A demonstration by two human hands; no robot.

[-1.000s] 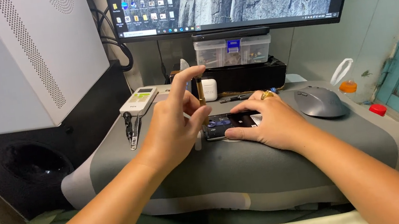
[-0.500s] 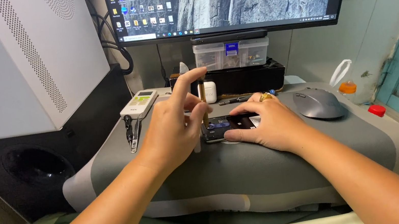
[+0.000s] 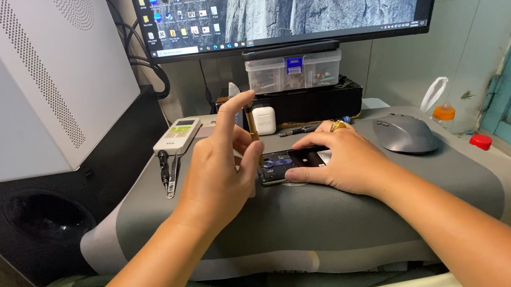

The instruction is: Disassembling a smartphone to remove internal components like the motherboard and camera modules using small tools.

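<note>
Two hands on opened phone [image 3: 291,162]: right hand [image 3: 337,162] flat, pinning right end; left hand [image 3: 222,167] pinches thin tool [image 3: 252,124] at left edge.

Left hand [image 3: 219,168]: a thin brown tool [image 3: 251,123] was held upright over the opened phone [image 3: 288,164].
Right hand [image 3: 337,162]: the phone was pressed flat on the grey cushion [image 3: 407,196].
Mouse [image 3: 404,134]: lay just right.

Both forearms are bare, with no sleeves in view. The right hand [image 3: 337,162] wears a gold ring [image 3: 338,126] on one finger; the left hand [image 3: 220,174] wears nothing.
</note>
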